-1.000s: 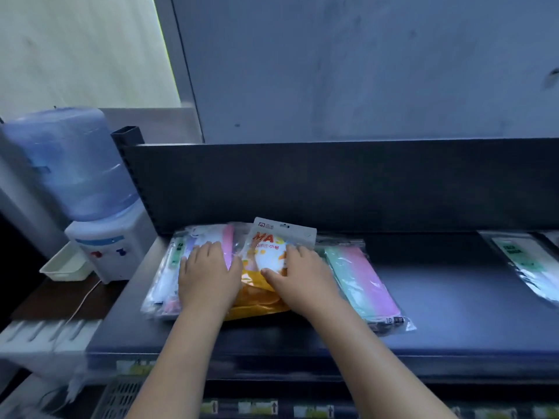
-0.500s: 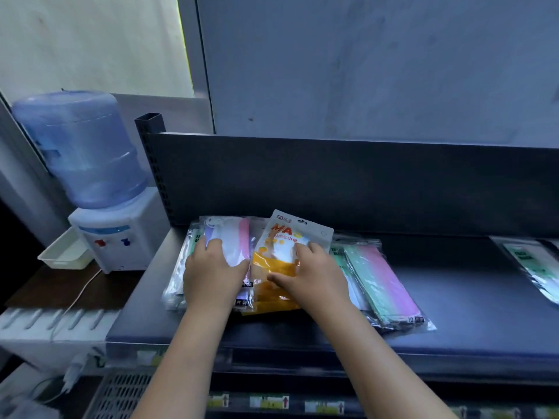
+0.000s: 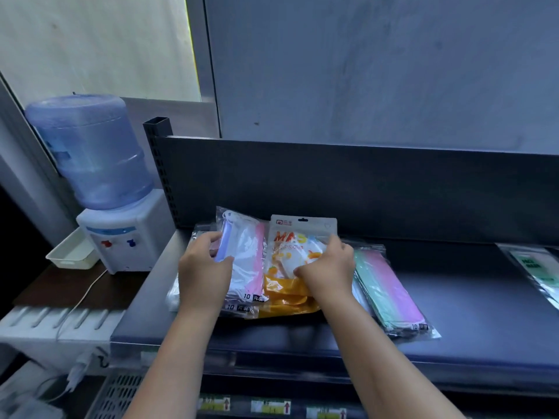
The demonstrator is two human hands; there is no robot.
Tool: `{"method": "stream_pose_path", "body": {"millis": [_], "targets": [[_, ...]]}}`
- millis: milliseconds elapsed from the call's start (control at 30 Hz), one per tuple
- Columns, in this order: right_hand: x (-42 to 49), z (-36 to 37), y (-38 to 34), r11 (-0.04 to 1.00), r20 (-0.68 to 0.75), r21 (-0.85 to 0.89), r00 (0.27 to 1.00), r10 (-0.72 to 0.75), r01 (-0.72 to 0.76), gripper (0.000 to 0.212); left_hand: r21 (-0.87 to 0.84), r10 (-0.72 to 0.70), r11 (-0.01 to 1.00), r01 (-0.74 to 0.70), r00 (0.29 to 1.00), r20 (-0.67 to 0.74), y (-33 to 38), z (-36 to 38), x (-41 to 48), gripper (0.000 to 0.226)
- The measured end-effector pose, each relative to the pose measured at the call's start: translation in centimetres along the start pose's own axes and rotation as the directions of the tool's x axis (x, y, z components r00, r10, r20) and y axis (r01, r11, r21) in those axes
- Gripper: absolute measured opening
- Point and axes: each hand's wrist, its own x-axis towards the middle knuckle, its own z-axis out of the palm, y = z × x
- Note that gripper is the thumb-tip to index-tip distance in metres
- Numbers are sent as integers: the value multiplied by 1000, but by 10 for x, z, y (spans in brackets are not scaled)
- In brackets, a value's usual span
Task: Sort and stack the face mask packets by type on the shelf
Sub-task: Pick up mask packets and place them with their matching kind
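Observation:
On the dark shelf (image 3: pixel 453 303) lie three groups of mask packets. My left hand (image 3: pixel 201 270) grips the left edge of a clear packet of white, lilac and pink masks (image 3: pixel 246 255), which tops a small stack. My right hand (image 3: pixel 328 264) holds the right edge of an orange and white packet (image 3: pixel 290 246) printed with "MAS". To the right of it lies a stack of clear packets with green-to-pink masks (image 3: pixel 384 288). Another clear packet with a green label (image 3: pixel 535 267) lies at the far right edge.
The shelf's dark back panel (image 3: pixel 363 189) rises behind the packets. A water dispenser (image 3: pixel 99 182) with a blue bottle and a white tray (image 3: pixel 71 252) stand to the left, off the shelf. Price labels (image 3: pixel 269 406) run along a lower shelf's front.
Both hands have moved from lying flat on the packets to gripping their outer edges. The white-pink packet's far end has lifted. The camera has swung so the scene sits further right.

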Motion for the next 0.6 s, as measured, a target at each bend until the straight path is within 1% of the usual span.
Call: {"method": "stream_pose_path", "body": {"millis": [67, 100, 133, 167, 200, 267, 300, 333, 367, 433, 500, 533, 600], "targets": [[1, -2, -2, 999, -8, -21, 999, 40, -40, 121, -79, -50, 996, 51, 998, 24, 2, -1, 0, 41], [1, -2, -2, 998, -11, -1, 998, 68, -68, 128, -119, -76, 990, 81, 996, 43, 4, -2, 0, 43], [2, -3, -3, 993, -18, 41, 994, 111, -110, 129, -142, -90, 985, 99, 994, 65, 4, -3, 1, 44], [4, -3, -2, 981, -29, 104, 985, 168, -164, 125, -149, -87, 984, 99, 992, 88, 5, -4, 2, 43], [6, -5, -2, 960, -42, 173, 972, 230, -220, 112, -145, -75, 985, 91, 991, 111, 5, -5, 2, 41], [12, -10, 1, 918, -48, 279, 951, 305, -280, 65, -139, -51, 988, 71, 988, 143, 5, -5, 2, 39], [13, -13, 2, 904, -23, 312, 949, 315, -293, 47, -134, -39, 989, 59, 988, 146, 4, -5, 2, 37], [15, -15, 4, 896, 13, 330, 951, 309, -296, 39, -126, -24, 991, 42, 990, 141, 3, -4, 3, 36], [17, -18, 5, 891, 47, 340, 952, 303, -300, 38, -113, -15, 993, 31, 991, 132, 1, -3, 3, 36], [18, -21, 4, 864, 99, 405, 954, 284, -299, 47, -110, -26, 993, 39, 993, 117, 0, 0, 2, 36], [17, -23, 4, 823, 131, 497, 962, 241, -274, 63, -129, -44, 990, 58, 993, 110, -2, 1, 3, 33], [17, -24, 5, 816, 137, 522, 968, 209, -249, 69, -137, -49, 988, 65, 992, 115, -2, 2, 3, 33], [14, -28, 7, 820, 152, 537, 978, 140, -201, 75, -167, -65, 982, 89, 988, 141, 0, 2, 4, 32]]}}
